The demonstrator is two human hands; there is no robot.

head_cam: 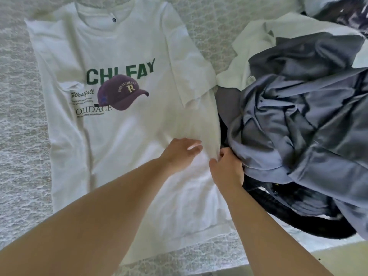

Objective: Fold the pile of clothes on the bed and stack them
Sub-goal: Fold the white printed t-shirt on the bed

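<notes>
White T-shirt (127, 124) spread flat, print up, on bed (18, 136); thin, limp, light, likely creases easily. Left hand (180, 151) flat on lower right body, fingers loose, gripping nothing. Right hand (227, 168) pinching shirt's right side edge, good fold hold. Grey clothes pile (298, 126) touching, far right.

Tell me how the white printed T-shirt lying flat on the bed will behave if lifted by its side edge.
The white printed T-shirt probably droops limply; its thin cloth already wrinkles near the right hand. It likely feels light.
</notes>
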